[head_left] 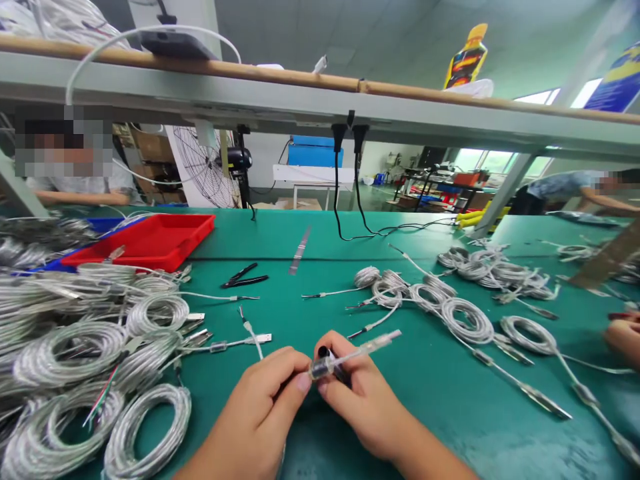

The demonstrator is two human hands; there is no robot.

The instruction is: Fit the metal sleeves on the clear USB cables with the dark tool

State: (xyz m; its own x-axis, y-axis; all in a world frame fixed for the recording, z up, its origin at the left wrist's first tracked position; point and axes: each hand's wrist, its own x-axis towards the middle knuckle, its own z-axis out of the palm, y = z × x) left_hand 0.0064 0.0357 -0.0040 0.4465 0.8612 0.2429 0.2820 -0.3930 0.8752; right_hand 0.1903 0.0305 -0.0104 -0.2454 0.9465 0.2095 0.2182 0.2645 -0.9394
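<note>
A clear-jacketed cable (350, 357) runs between my hands, its pale plug end pointing up and right. My left hand (260, 407) is closed, thumb and index finger pinching the cable beside a dark bead under a clear sleeve (321, 368). My right hand (357, 393) is closed around a dark, shiny object with a round end (324, 353), right behind the bead. Its fingers hide most of that object, so I cannot tell its kind. Just beyond my left hand lie a loose cable end with bare wires (246, 321) and a USB plug (259, 339).
Coiled cables (70, 353) are heaped at left by a red tray (170, 247). Black cutters (245, 277) and a metal ruler (300, 252) lie ahead. More coils (467, 320) spread right, near another person's hand (625, 339). A shelf (300, 93) spans above, with power cords (336, 180) hanging down.
</note>
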